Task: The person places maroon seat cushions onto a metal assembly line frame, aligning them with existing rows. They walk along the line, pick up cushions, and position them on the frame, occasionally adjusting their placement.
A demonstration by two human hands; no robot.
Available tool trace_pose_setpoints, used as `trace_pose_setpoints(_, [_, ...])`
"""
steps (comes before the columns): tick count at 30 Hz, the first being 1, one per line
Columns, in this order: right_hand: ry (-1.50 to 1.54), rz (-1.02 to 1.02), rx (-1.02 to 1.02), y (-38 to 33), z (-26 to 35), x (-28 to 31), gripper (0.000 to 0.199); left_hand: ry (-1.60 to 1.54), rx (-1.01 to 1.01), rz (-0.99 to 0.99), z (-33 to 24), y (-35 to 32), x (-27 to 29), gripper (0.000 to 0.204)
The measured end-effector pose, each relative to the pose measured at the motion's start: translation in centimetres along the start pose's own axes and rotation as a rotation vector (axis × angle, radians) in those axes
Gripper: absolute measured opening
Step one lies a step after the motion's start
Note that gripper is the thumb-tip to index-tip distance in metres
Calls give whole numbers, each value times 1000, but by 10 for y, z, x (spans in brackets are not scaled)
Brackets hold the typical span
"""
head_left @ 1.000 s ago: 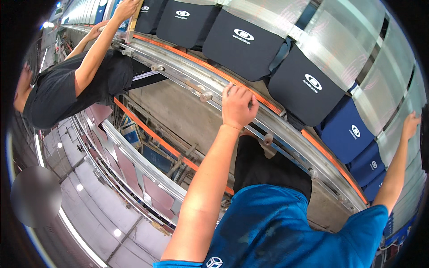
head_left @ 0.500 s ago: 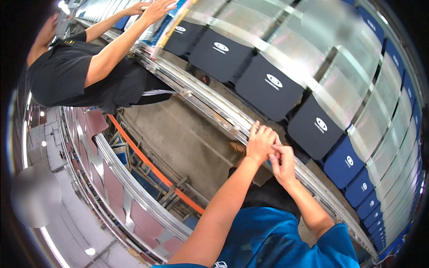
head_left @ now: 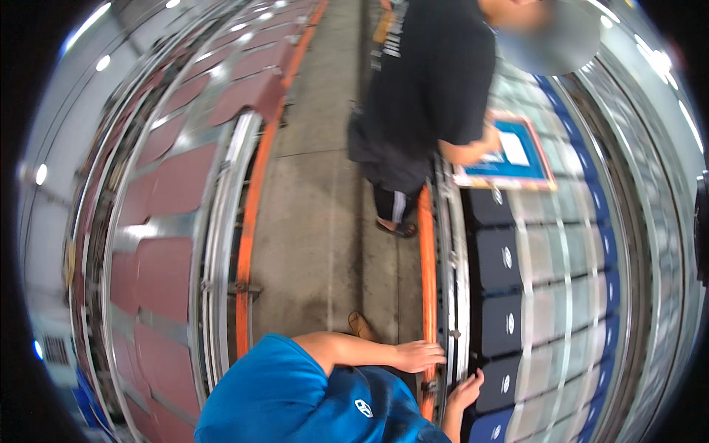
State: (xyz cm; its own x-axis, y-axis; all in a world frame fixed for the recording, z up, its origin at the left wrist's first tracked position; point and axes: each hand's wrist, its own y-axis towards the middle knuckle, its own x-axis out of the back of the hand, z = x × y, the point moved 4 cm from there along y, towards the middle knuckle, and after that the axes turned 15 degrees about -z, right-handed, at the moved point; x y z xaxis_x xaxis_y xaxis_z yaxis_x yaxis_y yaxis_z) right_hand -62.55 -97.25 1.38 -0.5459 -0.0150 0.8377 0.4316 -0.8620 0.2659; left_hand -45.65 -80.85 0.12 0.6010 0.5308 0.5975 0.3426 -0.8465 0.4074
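My left hand (head_left: 421, 356) lies at the near right rail, its fingers stretched out over the orange edge bar (head_left: 428, 255). Nothing shows in it. Slightly lower, my right hand (head_left: 465, 391) is raised beside the metal rail (head_left: 461, 295), its fingers loosely bent and apart. It seems to hold nothing. Closest to it is a black fabric panel (head_left: 496, 384) with a white printed mark, one of several in a row on the long right-hand table. Whether the right fingertips touch the panel, I cannot tell.
Ahead, a co-worker in black (head_left: 436, 81) leans over the same table with a hand on a blue screen frame (head_left: 521, 151). Left of the concrete aisle (head_left: 310, 214), another long table carries maroon panels (head_left: 166, 269); an orange bar (head_left: 255, 199) edges it.
My view has swung to face along the aisle. My hands were close together over the rail and are now apart. The co-worker now appears ahead, beside the right-hand table.
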Motion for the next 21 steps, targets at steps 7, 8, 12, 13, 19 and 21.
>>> trace_pose_setpoints(7, [-104, -127, 273, 20, 53, 28, 25, 347, 1722, -314, 118, -295, 200, 35])
trace_pose_setpoints(8, [-147, -212, 315, 29, 74, 25, 23, 513, 1947, -579, 126, -358, 213, 34])
trace_pose_setpoints(12, [-25, -24, 555, 71, 165, -37, 13, 549, 2073, -1043, 87, -506, 241, 30])
trace_pose_setpoints(13, [70, 53, 692, 80, 211, -58, 11, 561, 2127, -969, 64, -528, 228, 31])
trace_pose_setpoints(19, [598, 720, 704, 35, 412, -237, 19, 785, 1903, -1082, 96, -455, 176, 65])
trace_pose_setpoints(21, [529, 980, 623, 21, 463, -280, 24, 1045, 1594, -1032, 83, -355, 217, 75])
